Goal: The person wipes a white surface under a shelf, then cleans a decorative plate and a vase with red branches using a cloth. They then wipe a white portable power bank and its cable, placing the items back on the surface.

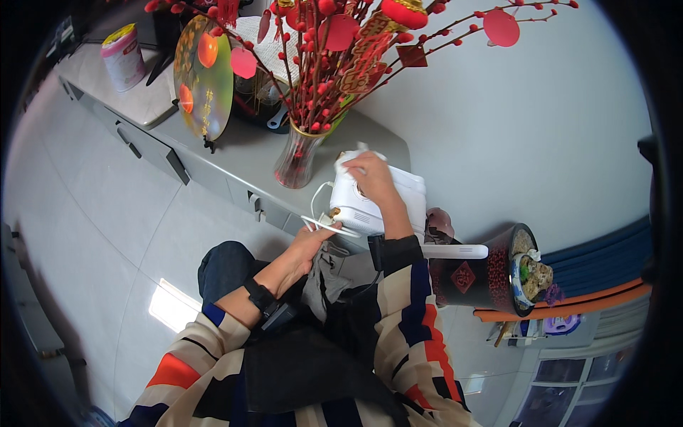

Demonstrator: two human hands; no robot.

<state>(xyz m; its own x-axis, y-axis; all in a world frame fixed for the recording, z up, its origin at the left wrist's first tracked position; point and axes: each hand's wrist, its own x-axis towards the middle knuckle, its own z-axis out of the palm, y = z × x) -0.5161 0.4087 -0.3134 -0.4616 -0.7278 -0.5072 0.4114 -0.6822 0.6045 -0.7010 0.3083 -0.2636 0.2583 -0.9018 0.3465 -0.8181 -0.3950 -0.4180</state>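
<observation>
A white plastic appliance (355,208) with vent slots and a round dial stands at the end of the grey cabinet top. My right hand (373,176) pinches a white tissue or cloth (349,160) against the appliance's far part. Below it, my left hand (315,240) grips a looped white power cord (341,230) with its plug, beside the appliance's near lower corner. A grey cloth (323,277) hangs below my left hand; whether the fingers hold it too I cannot tell.
A glass vase (299,160) of red-berried branches stands close left of the appliance. Further left are a round decorated plaque (205,80) and a pink-and-white can (124,58). On the right, a tall dark planter (480,272) bears a small potted rock arrangement. A wall rises behind the cabinet.
</observation>
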